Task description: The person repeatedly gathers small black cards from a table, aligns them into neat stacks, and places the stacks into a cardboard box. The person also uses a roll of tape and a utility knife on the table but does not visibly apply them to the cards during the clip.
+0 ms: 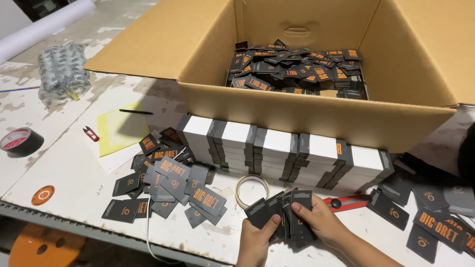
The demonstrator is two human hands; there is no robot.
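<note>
At the far left edge of the white worktable point(59, 168) lies a roll of black tape point(21, 142), with a wrapped grey bundle point(62, 71) further back and a round orange sticker point(43, 195) near the front edge. A yellow sheet point(118, 129) with a black pen point(135, 112) on it sits beside small red snips point(91, 133). Next comes a loose heap of dark tags point(170, 180), orange-printed, scattered flat and pointing every way. A ring of clear tape point(252, 190) lies just ahead of the hands.

The left hand point(257, 242) is closed with its thumb pressed up against a fanned stack of dark tags point(282, 210); the right hand point(319, 220) curls its fingers over the top of the same stack, so both hands grip it. The stack sits low at centre, close to the table's front edge, its tags standing roughly on end with their long axis running away from the person, fanned out leftward.

Behind it a row of banded white-and-grey bundles point(282, 153) lines the front wall of an open cardboard box point(316, 116), which holds many more tags. A red box cutter point(346, 201) lies just right of the right hand, and more dark tags point(430, 217) spread to the right edge.

The table surface is worn and patchy. Open room is scant: bare patches show only near the left front and between the heaps.
</note>
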